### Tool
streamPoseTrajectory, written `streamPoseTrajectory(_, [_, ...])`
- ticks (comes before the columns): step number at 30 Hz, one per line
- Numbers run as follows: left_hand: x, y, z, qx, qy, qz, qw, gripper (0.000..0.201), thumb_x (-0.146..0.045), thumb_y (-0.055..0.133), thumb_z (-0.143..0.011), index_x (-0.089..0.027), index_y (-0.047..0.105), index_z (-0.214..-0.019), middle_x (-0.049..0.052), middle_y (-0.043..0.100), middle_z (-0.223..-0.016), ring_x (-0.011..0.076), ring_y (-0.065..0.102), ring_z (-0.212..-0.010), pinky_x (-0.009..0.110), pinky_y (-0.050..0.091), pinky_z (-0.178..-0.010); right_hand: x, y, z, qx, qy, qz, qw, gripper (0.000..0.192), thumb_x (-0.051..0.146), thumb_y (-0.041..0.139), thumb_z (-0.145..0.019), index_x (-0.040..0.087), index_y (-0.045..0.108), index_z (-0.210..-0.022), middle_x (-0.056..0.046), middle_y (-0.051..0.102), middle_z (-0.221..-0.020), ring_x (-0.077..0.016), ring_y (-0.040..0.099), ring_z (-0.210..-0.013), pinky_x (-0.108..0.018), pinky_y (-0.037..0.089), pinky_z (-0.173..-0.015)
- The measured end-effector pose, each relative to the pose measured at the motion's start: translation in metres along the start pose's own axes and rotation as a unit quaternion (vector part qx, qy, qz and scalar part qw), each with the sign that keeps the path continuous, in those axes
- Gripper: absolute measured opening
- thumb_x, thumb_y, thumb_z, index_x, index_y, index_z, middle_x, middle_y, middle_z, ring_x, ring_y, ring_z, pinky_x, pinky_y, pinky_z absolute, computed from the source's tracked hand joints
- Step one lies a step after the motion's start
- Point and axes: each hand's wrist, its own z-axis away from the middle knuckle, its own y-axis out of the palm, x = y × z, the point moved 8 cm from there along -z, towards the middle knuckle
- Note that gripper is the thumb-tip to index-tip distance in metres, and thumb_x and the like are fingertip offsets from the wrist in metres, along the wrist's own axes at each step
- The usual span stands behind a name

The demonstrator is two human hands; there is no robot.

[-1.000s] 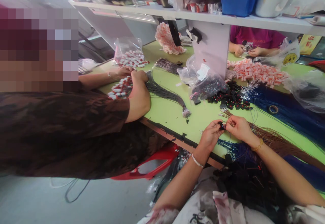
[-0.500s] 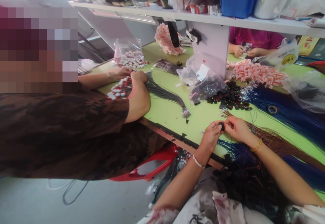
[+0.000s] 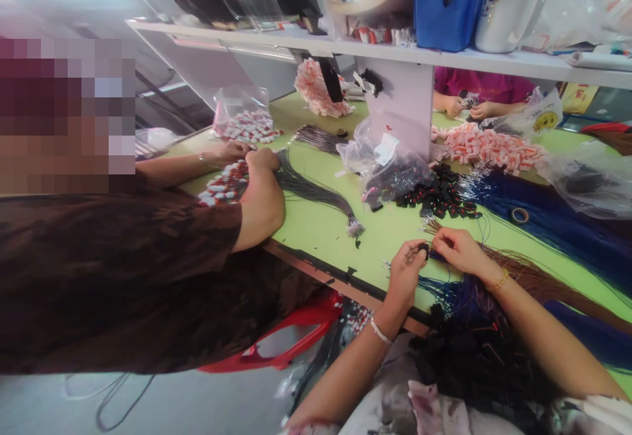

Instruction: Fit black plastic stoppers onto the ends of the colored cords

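Observation:
My left hand (image 3: pixel 407 269) pinches a small black plastic connector housing (image 3: pixel 423 251) between thumb and fingertips, just above the front edge of the green table. Close on its right, my right hand (image 3: pixel 458 249) has thumb and forefinger pressed together on what looks like a thin wire, mostly hidden by the fingers. A bundle of brown wires (image 3: pixel 536 276) with metal ends passes behind and under my right hand. Below my hands are blue wires (image 3: pixel 444 290), and many black housings (image 3: pixel 474 356) are heaped in my lap.
Loose black housings (image 3: pixel 447 191) lie beside a plastic bag (image 3: pixel 390 165). A long dark blue wire bundle (image 3: pixel 557 224) carries a tape roll (image 3: pixel 519 215). At left, a co-worker's arm (image 3: pixel 261 204) reaches over grey wires (image 3: pixel 316 185). A shelf (image 3: pixel 276 43) spans above; another person sits opposite.
My hands have moved slightly apart; the black housing stays in my left hand and shows more clearly. The view has tilted a little, shifting the scene left and mostly down.

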Motion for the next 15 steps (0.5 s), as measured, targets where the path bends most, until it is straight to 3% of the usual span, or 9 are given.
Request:
streamPoseTrajectory(2, [-0.029,0.014,0.022,0.017,0.115,-0.113,0.987,0.023,-0.027,0.058,-0.082,-0.018,0.061,-0.104,0.007,0.064,-0.097,0.016,0.059,-0.088,0.03,0.047,-0.079,-0.005,-0.014,-0.003,-0.006,0.015,-0.042,0.999,0.026,0.034,0.046,-0.089,0.016,0.056,-0.074,0.002,0.055,-0.063,-0.0096,0.045,-0.056,-0.02,0.032,-0.053])
streamPoseTrajectory(4, [-0.052,0.044,0.053,0.093,0.231,-0.225,0.942,0.024,-0.026,0.051,-0.087,-0.019,0.061,-0.108,0.008,0.064,-0.103,0.0176,0.059,-0.096,0.034,0.046,-0.086,-0.009,-0.026,-0.005,-0.001,0.029,-0.065,0.997,0.028,0.038,0.047,-0.089,0.015,0.057,-0.074,0.002,0.056,-0.062,-0.0096,0.045,-0.055,-0.02,0.033,-0.053])
streamPoseTrajectory(7, [-0.048,0.105,0.107,0.336,0.324,-0.308,0.829,0.041,-0.037,0.05,-0.088,-0.016,0.053,-0.123,0.013,0.065,-0.111,0.0205,0.059,-0.102,0.035,0.048,-0.088,-0.003,-0.029,-0.01,0.047,0.028,-0.05,0.997,0.026,0.035,0.048,-0.088,0.015,0.057,-0.074,0.002,0.056,-0.06,-0.0095,0.045,-0.053,-0.02,0.032,-0.052])
streamPoseTrajectory(9, [-0.031,0.129,0.131,0.441,0.345,-0.342,0.755,0.062,-0.055,0.054,-0.081,-0.013,0.051,-0.126,0.016,0.064,-0.113,0.0251,0.059,-0.106,0.037,0.049,-0.088,0.011,-0.021,-0.012,0.095,0.005,-0.018,0.995,0.023,0.03,0.048,-0.086,0.015,0.058,-0.072,0.002,0.057,-0.061,-0.0095,0.045,-0.055,-0.02,0.032,-0.053])
streamPoseTrajectory(11, [-0.015,0.14,0.138,0.473,0.35,-0.366,0.721,0.073,-0.066,0.054,-0.075,-0.011,0.054,-0.122,0.017,0.065,-0.11,0.0282,0.059,-0.105,0.04,0.048,-0.089,0.027,-0.004,-0.014,0.145,-0.022,0.024,0.989,0.019,0.026,0.05,-0.083,0.015,0.059,-0.07,0.001,0.059,-0.063,-0.0097,0.047,-0.056,-0.021,0.033,-0.055])
streamPoseTrajectory(15, [-0.004,0.144,0.135,0.469,0.363,-0.37,0.716,0.071,-0.07,0.053,-0.072,-0.012,0.062,-0.111,0.017,0.068,-0.098,0.028,0.062,-0.095,0.039,0.049,-0.084,0.045,0.038,-0.012,0.206,-0.018,0.132,0.97,0.015,0.022,0.053,-0.08,0.015,0.062,-0.071,-0.002,0.064,-0.068,-0.0114,0.051,-0.059,-0.022,0.032,-0.055])
